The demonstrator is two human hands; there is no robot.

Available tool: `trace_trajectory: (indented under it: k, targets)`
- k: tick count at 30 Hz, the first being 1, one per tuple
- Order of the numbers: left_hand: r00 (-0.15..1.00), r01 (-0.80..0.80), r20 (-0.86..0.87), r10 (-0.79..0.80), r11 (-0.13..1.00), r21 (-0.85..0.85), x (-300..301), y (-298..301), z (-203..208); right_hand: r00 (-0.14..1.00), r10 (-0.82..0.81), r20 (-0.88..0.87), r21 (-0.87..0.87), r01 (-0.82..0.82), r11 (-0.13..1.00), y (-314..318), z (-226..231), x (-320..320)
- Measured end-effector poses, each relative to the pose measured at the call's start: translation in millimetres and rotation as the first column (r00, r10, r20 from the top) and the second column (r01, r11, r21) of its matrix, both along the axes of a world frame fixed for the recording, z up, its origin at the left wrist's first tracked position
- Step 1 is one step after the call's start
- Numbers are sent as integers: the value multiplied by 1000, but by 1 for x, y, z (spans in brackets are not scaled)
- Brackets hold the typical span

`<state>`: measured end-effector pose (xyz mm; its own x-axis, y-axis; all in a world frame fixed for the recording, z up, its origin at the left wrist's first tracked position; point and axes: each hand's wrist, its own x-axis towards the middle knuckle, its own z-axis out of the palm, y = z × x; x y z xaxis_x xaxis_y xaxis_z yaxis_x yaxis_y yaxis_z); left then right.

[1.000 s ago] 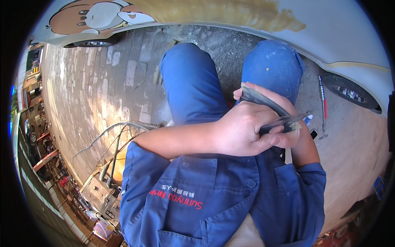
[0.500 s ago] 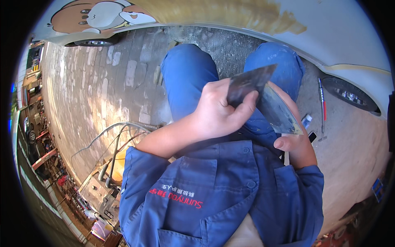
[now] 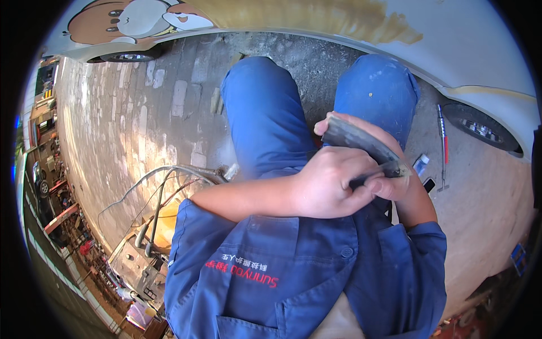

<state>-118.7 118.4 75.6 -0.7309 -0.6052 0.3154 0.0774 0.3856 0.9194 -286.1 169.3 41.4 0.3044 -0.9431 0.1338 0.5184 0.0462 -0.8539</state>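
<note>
My right hand (image 3: 402, 189) grips a dark, slightly curved spreading plate (image 3: 357, 137) with pale yellowish residue at one corner. Its fingertips wrap over the far edge, and its thumb lies on the near side. My left hand (image 3: 330, 182) is closed on a thin dark scraper (image 3: 361, 178), mostly hidden by the fingers. The scraper's blurred edge meets the plate's residue-marked corner, close to the right thumb. Both hands are above my lap, between my blue-trousered knees (image 3: 375, 85).
Ahead is a pale vehicle side (image 3: 463, 51) with a yellow-brown smear (image 3: 339, 20) and a wheel (image 3: 483, 125). On the floor to the right lie a red-and-silver long tool (image 3: 443, 147), a small bottle (image 3: 421, 164) and a black phone-like object (image 3: 429, 185). Hoses (image 3: 161, 198) are at left.
My left hand has come down and right, bringing the scraper from above the plate to its near corner. The plate has tilted, showing less of its face.
</note>
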Motion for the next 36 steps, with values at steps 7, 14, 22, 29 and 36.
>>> trace_trajectory:
  k: [7, 14, 22, 29, 36]
  targets:
    - [966, 78, 198, -169, 913, 400, 13, -37, 2, 994, 59, -96, 201, -39, 979, 12, -1, -16]
    - [983, -49, 184, -13, 944, 328, 6, -38, -4, 993, 51, 111, 417, -93, 904, 3, -12, -17]
    - [970, -158, 16, 244, 573, 805, -4, -35, 0, 973, -229, -18, 206, 227, 952, 19, -7, 11]
    - [979, -150, -1, 204, 725, 672, 1, -20, 6, 690, -481, -541, -400, 292, 869, 17, -5, 3]
    - [988, -146, -1, 155, 934, 325, 8, -16, 1, 721, -422, -549, -421, 198, 885, 18, 10, -1]
